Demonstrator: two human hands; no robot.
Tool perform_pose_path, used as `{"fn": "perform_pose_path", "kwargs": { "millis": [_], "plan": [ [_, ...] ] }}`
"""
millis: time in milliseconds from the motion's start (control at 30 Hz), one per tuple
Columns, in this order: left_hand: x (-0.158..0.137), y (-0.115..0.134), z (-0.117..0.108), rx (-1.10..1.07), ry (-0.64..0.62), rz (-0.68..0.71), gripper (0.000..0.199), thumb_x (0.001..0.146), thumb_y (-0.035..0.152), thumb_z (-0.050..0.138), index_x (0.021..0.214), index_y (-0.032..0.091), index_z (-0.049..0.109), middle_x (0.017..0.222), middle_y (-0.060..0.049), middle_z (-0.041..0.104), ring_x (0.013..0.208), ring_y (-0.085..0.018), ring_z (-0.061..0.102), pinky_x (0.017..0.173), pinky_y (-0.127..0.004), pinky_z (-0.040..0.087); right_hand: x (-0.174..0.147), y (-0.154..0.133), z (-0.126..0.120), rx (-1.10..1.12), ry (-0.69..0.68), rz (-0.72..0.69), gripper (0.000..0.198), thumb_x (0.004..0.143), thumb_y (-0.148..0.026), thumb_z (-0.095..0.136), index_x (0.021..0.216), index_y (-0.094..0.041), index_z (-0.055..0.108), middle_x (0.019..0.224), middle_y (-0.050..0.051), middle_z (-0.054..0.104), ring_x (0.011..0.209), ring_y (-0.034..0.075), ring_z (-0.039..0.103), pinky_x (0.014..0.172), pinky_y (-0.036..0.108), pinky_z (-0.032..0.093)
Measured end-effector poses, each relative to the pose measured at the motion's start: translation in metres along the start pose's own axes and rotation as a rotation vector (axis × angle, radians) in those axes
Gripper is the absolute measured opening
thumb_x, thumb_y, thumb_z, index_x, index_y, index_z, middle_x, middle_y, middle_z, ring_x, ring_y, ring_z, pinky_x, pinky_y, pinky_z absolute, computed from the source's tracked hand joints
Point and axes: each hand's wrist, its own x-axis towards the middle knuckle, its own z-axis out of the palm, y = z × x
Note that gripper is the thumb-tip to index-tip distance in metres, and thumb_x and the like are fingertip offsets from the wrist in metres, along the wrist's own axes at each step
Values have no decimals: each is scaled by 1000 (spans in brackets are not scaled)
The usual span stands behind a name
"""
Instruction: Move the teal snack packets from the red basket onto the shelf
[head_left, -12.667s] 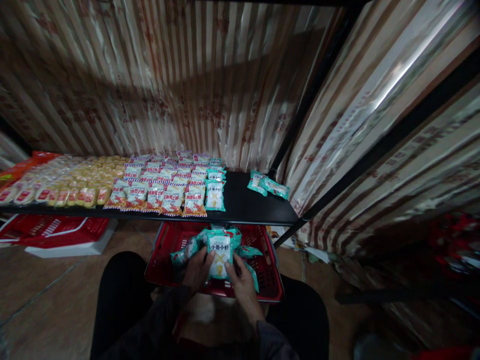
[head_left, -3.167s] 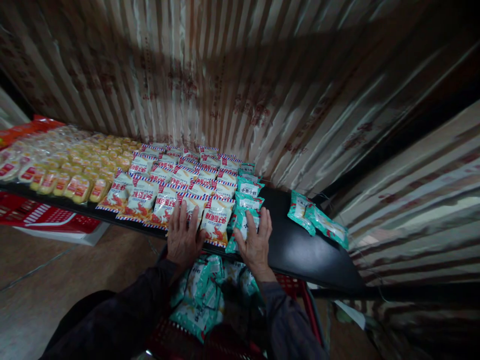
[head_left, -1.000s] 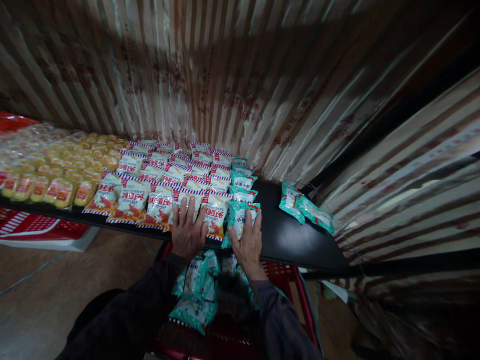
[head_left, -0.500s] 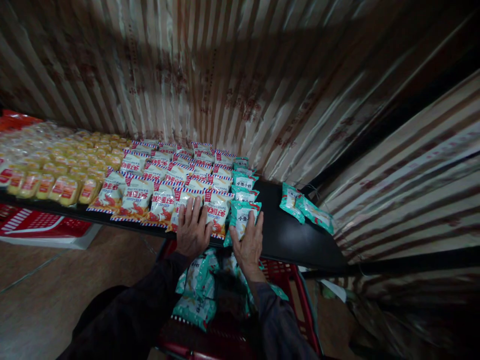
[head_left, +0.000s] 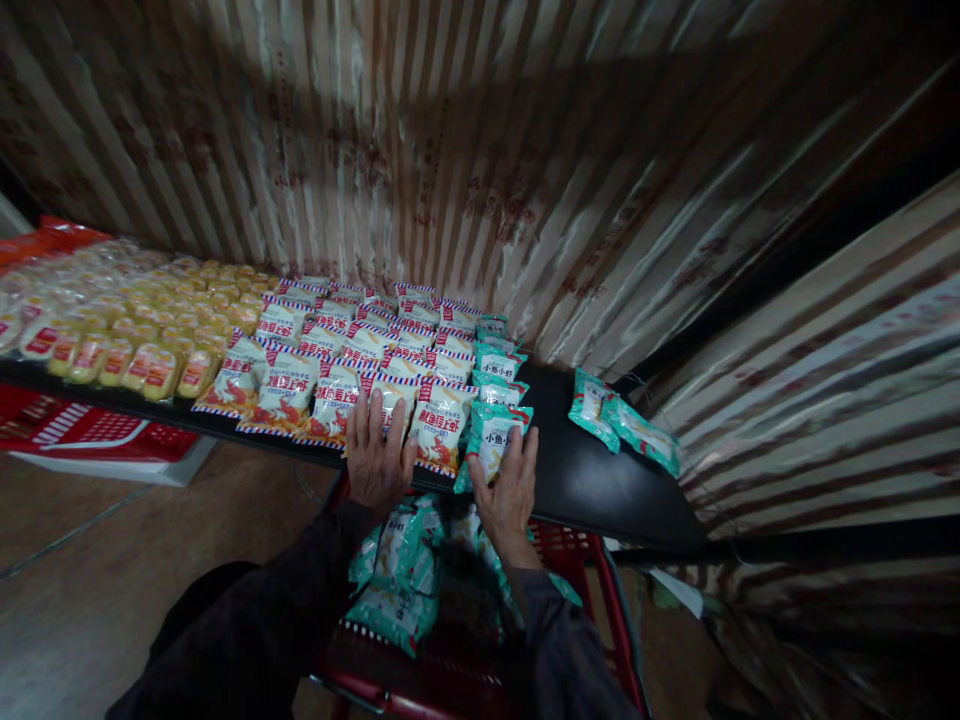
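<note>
My left hand (head_left: 379, 455) lies flat with fingers stretched out over a white-and-orange snack bag (head_left: 395, 395) in the front row. My right hand (head_left: 508, 490) rests, fingers extended, on the lower part of the front green snack bag (head_left: 491, 437). That green bag leans at the shelf's front edge, with several more green bags (head_left: 501, 364) lined up behind it. Between my hands another white-and-orange snack bag (head_left: 440, 422) stands uncovered. Rows of the same white-and-orange bags (head_left: 285, 388) spread to the left.
Two green bags (head_left: 626, 425) lie apart on the black shelf (head_left: 592, 490) at right. Yellow packaged cakes (head_left: 142, 365) fill the left side. Below my hands is a red basket (head_left: 611, 610) with green bags (head_left: 397, 560). Another red basket (head_left: 97, 440) sits under the shelf. Striped sheeting hangs behind.
The view has shifted slightly, so the shelf appears a little further right. My left hand has slid a bit leftward over the front bags; my right hand stays on the green bag.
</note>
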Motion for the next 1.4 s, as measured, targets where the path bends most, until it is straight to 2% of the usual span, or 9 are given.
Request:
{"fn": "perform_pose_path", "kwargs": {
  "millis": [200,333,567,767,1000,1267,1400],
  "plan": [
    [6,0,8,21,62,10,51,88,24,52,136,6,46,151,-26,32,145,-36,18,110,-52,33,1,3,4,41,-62,48,79,92,-54,45,152,-14,15,153,27,25,141,37,29,100,55,44],
    [8,-1,11,-8,116,38,52,89,22,50,137,3,43,151,-27,31,145,-34,19,111,-50,34,0,3,3,42,-88,86,79,92,-56,43,152,-14,16,152,26,27,140,36,31,101,54,43],
    [4,-2,16,31,56,33,57,88,29,53,139,4,43,149,-27,34,146,-36,15,113,-55,28,0,1,2,47,-84,71,76,93,-55,42,152,-16,15,153,24,26,142,35,28,102,55,42],
    [3,0,11,33,46,52,59,87,31,55,140,8,43,153,-23,29,146,-35,13,114,-56,25,2,1,0,22,-36,44,78,92,-55,44,152,-15,15,154,26,23,142,37,26,103,57,40],
    [4,-1,12,43,28,74,57,86,30,56,138,8,46,150,-24,34,146,-35,15,114,-56,24,4,1,2,13,-53,63,75,94,-55,41,152,-14,17,150,26,32,139,35,34,101,53,43],
    [2,-2,11,26,43,94,61,86,30,57,141,9,41,153,-23,29,146,-36,15,113,-58,26,7,-1,4,78,-48,106,75,94,-54,41,151,-13,16,151,25,31,141,33,31,102,52,42],
    [0,-4,13,15,63,116,64,85,29,58,143,10,39,153,-23,29,145,-38,18,112,-58,27,7,-1,6,82,-52,98,73,94,-53,41,151,-15,18,148,23,37,140,32,33,103,51,42]
  ]
}}
